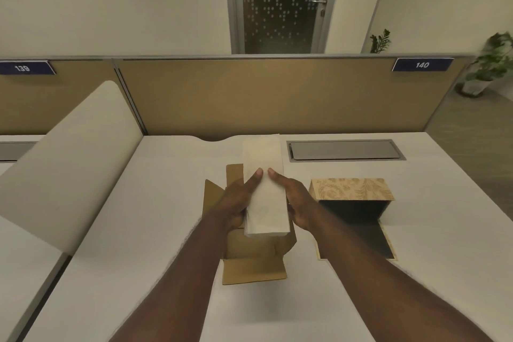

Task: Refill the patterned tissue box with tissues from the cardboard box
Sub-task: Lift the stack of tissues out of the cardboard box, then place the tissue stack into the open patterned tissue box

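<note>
A tall white stack of tissues (pixel 265 189) is held upright-tilted above the open brown cardboard box (pixel 254 264) in the middle of the desk. My left hand (pixel 238 200) grips the stack's left side and my right hand (pixel 294 200) grips its right side, index fingers lying on its front face. The patterned tissue box (pixel 351 189), beige with gold swirls, lies just to the right with its dark inside open toward me and a flap flat on the desk. Most of the cardboard box's inside is hidden by the stack and my hands.
The white desk (pixel 166 230) ends at a tan partition (pixel 249 97) behind. A grey cable hatch (pixel 345 150) is set into the desk behind the patterned box. A white curved divider (pixel 69 175) rises on the left. Potted plants (pixel 491 64) stand at far right.
</note>
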Motion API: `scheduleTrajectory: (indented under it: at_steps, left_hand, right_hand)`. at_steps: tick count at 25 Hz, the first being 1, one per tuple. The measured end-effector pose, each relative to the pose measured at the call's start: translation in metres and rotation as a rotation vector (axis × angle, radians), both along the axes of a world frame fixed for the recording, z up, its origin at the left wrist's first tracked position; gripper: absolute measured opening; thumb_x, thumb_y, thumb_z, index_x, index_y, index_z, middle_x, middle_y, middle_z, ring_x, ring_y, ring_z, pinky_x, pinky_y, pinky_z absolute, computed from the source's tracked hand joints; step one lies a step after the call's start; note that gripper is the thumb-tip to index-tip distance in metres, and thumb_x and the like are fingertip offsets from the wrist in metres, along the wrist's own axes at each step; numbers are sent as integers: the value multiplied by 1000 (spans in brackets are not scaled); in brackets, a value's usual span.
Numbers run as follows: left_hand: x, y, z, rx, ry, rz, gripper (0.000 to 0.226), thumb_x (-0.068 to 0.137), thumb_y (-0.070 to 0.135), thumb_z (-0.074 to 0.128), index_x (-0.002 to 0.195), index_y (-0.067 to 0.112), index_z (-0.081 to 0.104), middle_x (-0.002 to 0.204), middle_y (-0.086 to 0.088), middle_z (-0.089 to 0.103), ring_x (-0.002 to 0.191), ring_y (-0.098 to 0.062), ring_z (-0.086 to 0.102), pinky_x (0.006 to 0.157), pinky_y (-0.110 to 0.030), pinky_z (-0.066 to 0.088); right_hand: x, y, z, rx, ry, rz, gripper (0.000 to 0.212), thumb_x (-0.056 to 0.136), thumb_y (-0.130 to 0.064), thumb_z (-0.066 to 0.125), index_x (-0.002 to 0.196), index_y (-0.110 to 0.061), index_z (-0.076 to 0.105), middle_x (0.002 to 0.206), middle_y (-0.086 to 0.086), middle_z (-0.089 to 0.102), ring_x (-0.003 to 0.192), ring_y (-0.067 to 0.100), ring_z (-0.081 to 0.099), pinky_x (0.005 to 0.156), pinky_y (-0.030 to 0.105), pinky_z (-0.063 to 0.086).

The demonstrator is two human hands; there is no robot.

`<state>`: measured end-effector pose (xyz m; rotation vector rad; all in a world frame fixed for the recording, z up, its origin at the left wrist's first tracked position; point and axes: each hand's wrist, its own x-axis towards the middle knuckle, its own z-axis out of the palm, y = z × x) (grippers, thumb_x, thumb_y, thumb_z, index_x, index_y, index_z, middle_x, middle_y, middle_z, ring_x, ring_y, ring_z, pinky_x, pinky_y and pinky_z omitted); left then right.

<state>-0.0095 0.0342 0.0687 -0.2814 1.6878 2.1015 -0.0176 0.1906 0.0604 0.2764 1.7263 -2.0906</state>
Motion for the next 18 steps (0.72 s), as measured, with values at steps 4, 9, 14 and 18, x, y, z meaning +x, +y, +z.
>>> scheduleTrajectory:
  at_steps: [4,9,14,18]
  left_hand:
    - [0,27,17,70,55,-32,50,87,50,64,118,11,63,107,-8,77,99,-28,74,83,-43,60]
    - [-3,78,25,46,61,-71,56,87,50,62,127,10,58,118,-12,72,108,-32,69,98,-52,52]
    - [3,140,20,-18,50,-152,56,88,56,56,124,13,57,117,-9,71,106,-29,68,98,-48,53]
    - [8,181,12,-2,50,-219,54,88,57,55,122,15,56,113,-9,72,101,-26,72,84,-40,60]
  right_hand:
    - [3,27,16,4,75,-18,67,70,-58,75,116,-10,66,108,10,75,99,30,72,92,48,55]
    - [11,76,22,70,137,-127,72,67,-56,78,119,-10,59,110,10,73,98,32,72,91,53,55]
    - [24,138,16,123,127,-165,70,69,-58,75,120,-13,57,107,7,74,93,28,73,83,45,60]
    - [32,182,9,40,68,-126,68,71,-56,75,122,-14,58,112,11,73,102,34,71,94,53,53]
